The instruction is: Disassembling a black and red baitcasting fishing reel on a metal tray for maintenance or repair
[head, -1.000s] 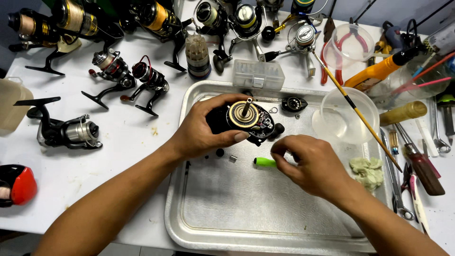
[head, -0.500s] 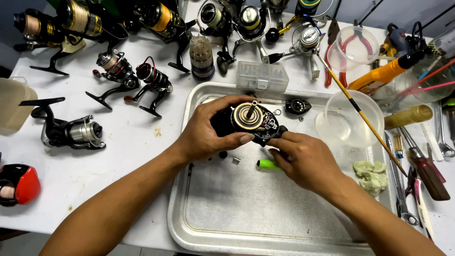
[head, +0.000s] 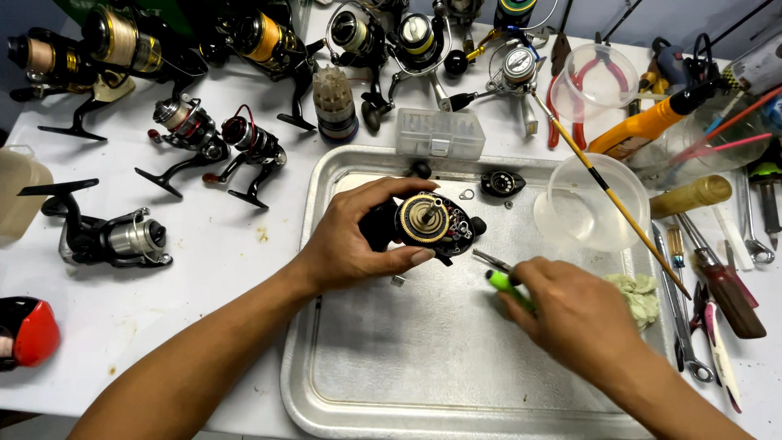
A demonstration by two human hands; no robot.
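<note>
Brass gear face up on the opened black baitcasting reel (head: 428, 224), frame centre, held just above the upper part of the dented aluminium tray (head: 391, 383). My left hand (head: 358, 240) is wrapped around the reel body, thumb over the top edge, fingers curled under, firm hold. My right hand (head: 582, 314), lower right of centre, is closed around a green-handled tool (head: 509, 287); green end pokes out toward the reel, just short of it. Can't tell what the tip is. Thin metal tweezers (head: 491, 260) lie on the tray between tool and reel.

Small black side plate (head: 502, 183) sits on the tray's upper right area. Clear plastic bowl (head: 590, 204) overlaps the tray's right rim, a yellow rod lying across it. Pale green rag (head: 635, 292) just right of my right hand. Black-and-silver spinning reel (head: 114, 236) at left on the white table, more reels across the top, hand tools down the right edge.
</note>
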